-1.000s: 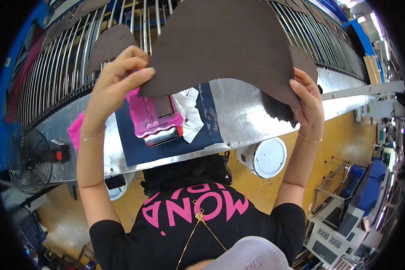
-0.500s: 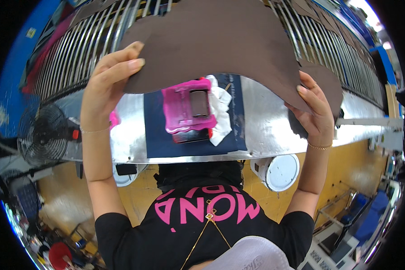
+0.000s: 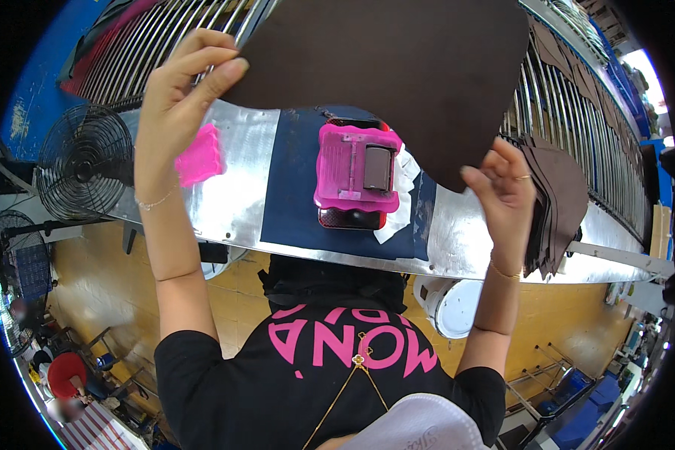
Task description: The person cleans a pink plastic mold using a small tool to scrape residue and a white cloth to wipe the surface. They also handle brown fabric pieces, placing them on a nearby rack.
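Observation:
A large dark brown sheet (image 3: 382, 60), curved along its edges and leather-like, hangs raised over the table. My left hand (image 3: 180, 94) pinches its left corner between thumb and fingers. At the sheet's lower right tip is my right hand (image 3: 506, 184), thumb against the edge and fingers curled; the exact grip is partly hidden. Beneath the sheet, a pink tray-like holder (image 3: 341, 176) with a small dark roller or block (image 3: 379, 166) stands on a black-and-red base. Crumpled white paper or cloth (image 3: 403, 196) lies beside it, on a dark blue mat (image 3: 289, 202).
Several stacked brown pieces (image 3: 559, 199) overhang the table edge beyond my right hand. Racks of metal bars (image 3: 570, 97) run along the far side. A black fan (image 3: 86, 169) and a pink scalloped piece (image 3: 200, 156) are at left. A white bucket (image 3: 457, 307) stands below the table.
The sheet has shifted, its right part now hanging lower and narrower. My right hand has moved slightly left and down; my left hand has risen slightly. More of the stacked brown pieces shows.

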Demonstrator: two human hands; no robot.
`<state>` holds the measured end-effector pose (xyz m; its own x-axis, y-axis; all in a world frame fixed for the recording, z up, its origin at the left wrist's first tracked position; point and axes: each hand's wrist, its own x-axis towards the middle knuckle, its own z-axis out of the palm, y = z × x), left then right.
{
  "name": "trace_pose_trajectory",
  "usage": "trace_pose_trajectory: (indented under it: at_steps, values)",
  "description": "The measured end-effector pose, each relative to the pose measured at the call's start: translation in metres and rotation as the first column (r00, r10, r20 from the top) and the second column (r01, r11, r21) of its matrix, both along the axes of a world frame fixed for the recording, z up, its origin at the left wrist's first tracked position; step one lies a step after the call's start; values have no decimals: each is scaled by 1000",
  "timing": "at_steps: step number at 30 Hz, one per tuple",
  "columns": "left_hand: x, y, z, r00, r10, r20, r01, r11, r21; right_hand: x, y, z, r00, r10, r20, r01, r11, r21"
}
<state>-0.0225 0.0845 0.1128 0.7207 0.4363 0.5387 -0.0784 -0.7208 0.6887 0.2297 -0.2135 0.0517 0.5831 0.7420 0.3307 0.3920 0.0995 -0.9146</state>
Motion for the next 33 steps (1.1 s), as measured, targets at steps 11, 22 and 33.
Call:
trace_pose_trajectory:
  at_steps: [11, 22, 33]
  values:
    - [-80, 15, -26, 907, 422, 10, -421, 901, 102, -44, 71, -29, 808, 99, 580, -155, 987, 48]
    - [-36, -21, -68, 943, 263, -203, -253, 965, 74, -16, 11, -35, 745, 30, 666, 10, 998, -56]
    - [50, -64, -73, 985, -97, -145, 135, 950, 280, 25, -96, -102, 954, -153, 256, 166, 986, -28]
